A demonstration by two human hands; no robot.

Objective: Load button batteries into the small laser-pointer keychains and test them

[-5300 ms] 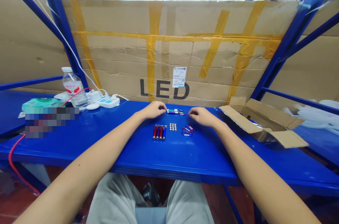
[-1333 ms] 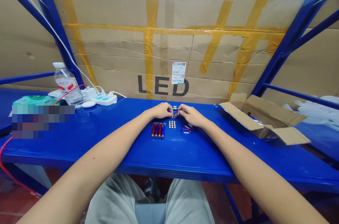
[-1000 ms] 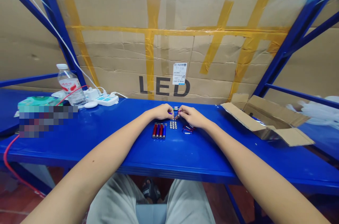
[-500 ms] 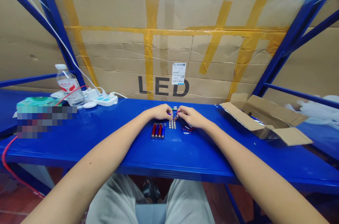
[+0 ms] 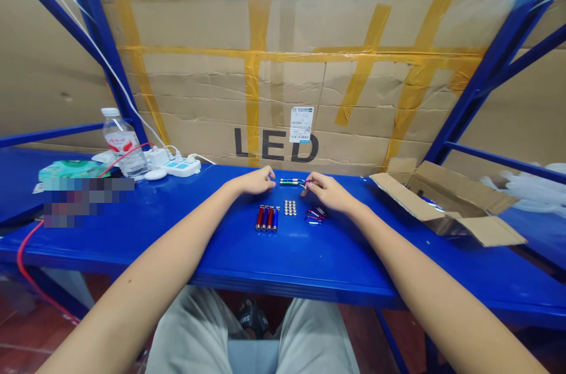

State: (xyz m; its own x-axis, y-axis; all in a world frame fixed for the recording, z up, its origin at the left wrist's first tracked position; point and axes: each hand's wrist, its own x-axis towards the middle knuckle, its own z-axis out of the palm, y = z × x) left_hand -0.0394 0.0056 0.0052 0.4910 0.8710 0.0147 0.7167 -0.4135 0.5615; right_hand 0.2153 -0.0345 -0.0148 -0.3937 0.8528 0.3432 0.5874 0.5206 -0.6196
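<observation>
My left hand (image 5: 257, 181) hovers at the back of the blue table, fingers curled and a little apart, with nothing visible in them. To its right lie slim blue and green metal flashlights (image 5: 289, 181) with a carabiner at their right end. My right hand (image 5: 326, 191) is closed in a pinch beside that end, on a small purple-and-silver piece (image 5: 308, 184) mostly hidden by the fingers. Between and below my hands stand rows of silver button cells (image 5: 290, 207). Red and blue flashlight tubes (image 5: 267, 218) lie side by side on the left. Red and blue carabiners (image 5: 315, 215) are piled on the right.
An open cardboard box (image 5: 446, 200) stands on the right of the blue table (image 5: 283, 262). At left are a water bottle (image 5: 124, 144), a white power strip (image 5: 181, 167), a tissue pack (image 5: 73, 170) and a red cable (image 5: 26, 244). A large cardboard sheet (image 5: 198, 97) closes the back.
My left hand has moved left, away from my right hand, and the blue piece at its fingertips no longer shows there. My right hand has moved slightly right, still pinching the purple piece.
</observation>
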